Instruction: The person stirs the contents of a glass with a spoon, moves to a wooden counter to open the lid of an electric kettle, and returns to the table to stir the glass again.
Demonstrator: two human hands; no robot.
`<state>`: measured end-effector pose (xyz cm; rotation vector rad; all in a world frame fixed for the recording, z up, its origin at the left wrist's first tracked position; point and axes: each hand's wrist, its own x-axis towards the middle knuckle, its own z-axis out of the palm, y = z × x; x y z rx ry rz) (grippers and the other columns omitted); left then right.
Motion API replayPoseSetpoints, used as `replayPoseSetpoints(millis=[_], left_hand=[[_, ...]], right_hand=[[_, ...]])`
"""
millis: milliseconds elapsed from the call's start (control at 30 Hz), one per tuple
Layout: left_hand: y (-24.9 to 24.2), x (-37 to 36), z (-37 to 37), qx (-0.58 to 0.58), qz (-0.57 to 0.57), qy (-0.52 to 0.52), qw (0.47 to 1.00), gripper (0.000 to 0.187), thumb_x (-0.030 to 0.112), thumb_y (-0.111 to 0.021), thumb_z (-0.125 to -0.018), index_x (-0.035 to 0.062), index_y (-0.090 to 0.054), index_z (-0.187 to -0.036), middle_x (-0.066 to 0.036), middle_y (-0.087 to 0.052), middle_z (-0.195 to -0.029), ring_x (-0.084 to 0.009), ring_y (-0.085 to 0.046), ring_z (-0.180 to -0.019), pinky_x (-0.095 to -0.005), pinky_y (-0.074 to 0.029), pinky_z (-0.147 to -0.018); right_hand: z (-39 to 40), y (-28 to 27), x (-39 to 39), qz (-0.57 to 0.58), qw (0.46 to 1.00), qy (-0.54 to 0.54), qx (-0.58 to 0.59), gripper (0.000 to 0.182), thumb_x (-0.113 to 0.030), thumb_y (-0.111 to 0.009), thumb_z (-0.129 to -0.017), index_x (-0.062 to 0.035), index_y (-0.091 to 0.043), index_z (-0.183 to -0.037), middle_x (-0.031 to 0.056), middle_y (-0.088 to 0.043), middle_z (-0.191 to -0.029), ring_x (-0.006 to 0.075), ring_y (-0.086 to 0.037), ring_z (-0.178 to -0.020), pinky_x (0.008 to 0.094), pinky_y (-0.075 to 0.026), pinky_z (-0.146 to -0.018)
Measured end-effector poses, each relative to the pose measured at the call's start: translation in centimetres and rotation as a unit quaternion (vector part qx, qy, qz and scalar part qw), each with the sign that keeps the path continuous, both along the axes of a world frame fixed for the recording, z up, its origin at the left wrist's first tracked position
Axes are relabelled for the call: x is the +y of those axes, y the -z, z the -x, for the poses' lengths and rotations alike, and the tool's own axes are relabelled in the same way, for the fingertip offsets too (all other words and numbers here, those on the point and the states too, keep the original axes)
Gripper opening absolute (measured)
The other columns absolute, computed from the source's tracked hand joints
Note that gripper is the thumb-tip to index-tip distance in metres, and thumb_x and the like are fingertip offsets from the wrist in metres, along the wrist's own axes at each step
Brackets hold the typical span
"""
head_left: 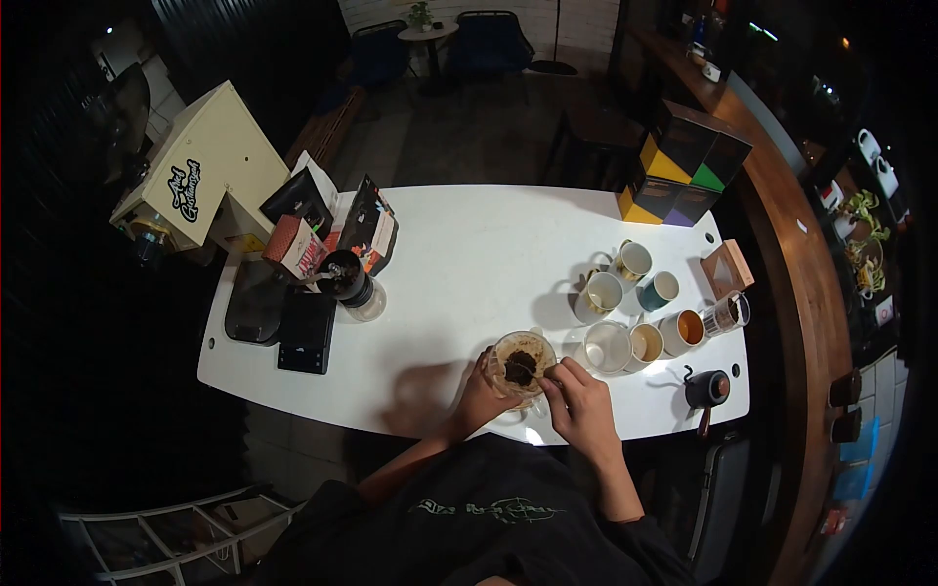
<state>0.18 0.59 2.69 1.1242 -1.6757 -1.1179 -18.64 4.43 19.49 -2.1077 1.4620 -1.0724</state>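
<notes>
Near the front edge of the table, a coffee dripper lined with a pale paper filter holds dark coffee grounds. My left hand is wrapped round its left side. My right hand is closed in a pinch at the dripper's right rim. A thin spoon-like stirrer runs from those fingers toward the grounds; its tip is hard to make out. Below the dripper, a clear glass vessel with a handle shows in part.
Right of the hands stand several cups, including a clear glass and an orange-lined cup, plus a black kettle. At left are a coffee grinder, a black scale and a cream machine. Dark boxes stand far right.
</notes>
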Motion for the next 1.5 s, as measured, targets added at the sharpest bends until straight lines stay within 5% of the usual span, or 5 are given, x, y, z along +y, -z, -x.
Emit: replayPoseSetpoints(millis=[233,1067,1167,1233,1500], left_hand=[[-1.2,0.3,0.3,0.076,-0.060,0.009,0.995,0.089,0.015,-0.095,-0.069,-0.0001,-0.045,-0.140,-0.015,-0.057,-0.132,-0.0269,-0.058,-0.125,-0.0382,-0.048,-0.108],[-1.3,0.1,0.2,0.024,-0.028,0.017,0.999,0.084,0.023,-0.093,-0.069,0.0000,-0.051,-0.138,-0.018,-0.056,-0.132,-0.0344,-0.056,-0.124,-0.0431,-0.045,-0.109],[-1.3,-0.1,0.2,-0.011,0.050,-0.001,0.999,0.074,0.008,-0.091,-0.072,0.0009,-0.056,-0.137,-0.012,-0.068,-0.127,-0.0208,-0.067,-0.116,-0.0367,-0.054,-0.101],[-1.0,-0.2,0.0,-0.002,-0.023,0.025,0.999,0.083,0.026,-0.091,-0.071,-0.0002,-0.051,-0.138,-0.019,-0.055,-0.133,-0.0369,-0.054,-0.126,-0.0451,-0.044,-0.110],[-0.5,0.0,0.1,0.020,-0.052,0.013,0.998,0.083,0.026,-0.091,-0.071,-0.0002,-0.050,-0.138,-0.021,-0.055,-0.135,-0.0368,-0.053,-0.128,-0.0449,-0.043,-0.111]], right_hand=[[0.0,0.1,-0.4,0.004,1.000,0.011,0.017,0.012,-0.014,-0.069,-0.096,-0.0045,-0.063,-0.092,0.0108,-0.060,-0.085,0.0341,-0.064,-0.065,0.0424,-0.050,-0.055],[0.0,-0.1,0.7,-0.019,0.998,0.003,-0.055,0.010,-0.010,-0.070,-0.095,-0.0036,-0.062,-0.093,0.0112,-0.060,-0.084,0.0344,-0.063,-0.064,0.0431,-0.048,-0.055],[-0.2,0.1,0.4,0.007,1.000,-0.026,-0.002,0.012,-0.012,-0.070,-0.095,-0.0047,-0.062,-0.094,0.0105,-0.059,-0.084,0.0342,-0.063,-0.064,0.0430,-0.049,-0.055],[-0.2,0.3,0.3,0.005,0.999,-0.021,0.030,0.012,-0.015,-0.070,-0.096,-0.0060,-0.062,-0.094,0.0099,-0.059,-0.085,0.0341,-0.064,-0.064,0.0431,-0.050,-0.055],[-0.2,0.1,0.5,-0.012,1.000,-0.004,0.028,0.010,-0.011,-0.070,-0.095,-0.0041,-0.063,-0.096,0.0115,-0.060,-0.085,0.0351,-0.064,-0.066,0.0434,-0.050,-0.057]])
